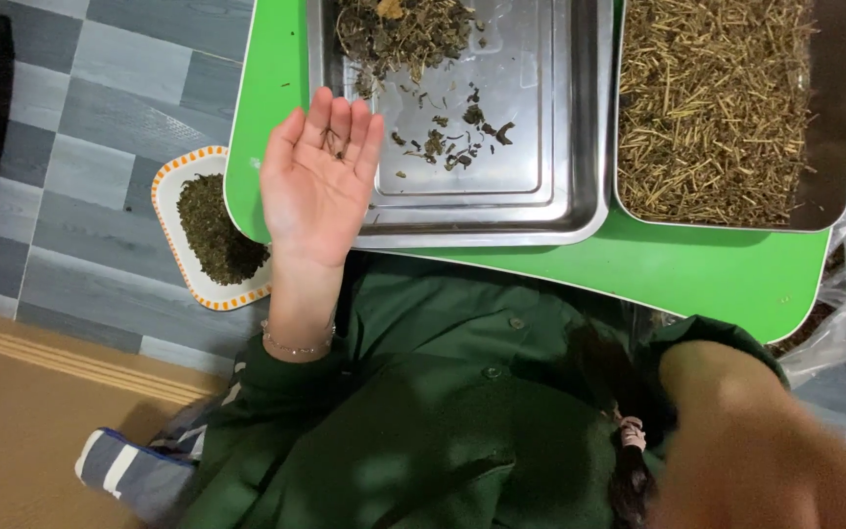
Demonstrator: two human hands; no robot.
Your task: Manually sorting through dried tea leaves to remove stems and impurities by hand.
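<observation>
I see two trays: the left tray (550,211) is polished, mirror-bright metal, the right tray (829,118) brushed, duller steel. The tabletop (697,269) looks like smooth green plastic with a slight sheen. The straw (712,98) is dry and coarse, the leaves (217,230) crumbly and matt. My jacket (443,421) is soft matt cloth.

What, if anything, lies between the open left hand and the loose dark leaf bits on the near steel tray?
Nothing visible. The left hand lies palm up across the tray's left rim, a few bits on its fingers. The scattered leaf bits lie just beyond, bare steel between.
</observation>
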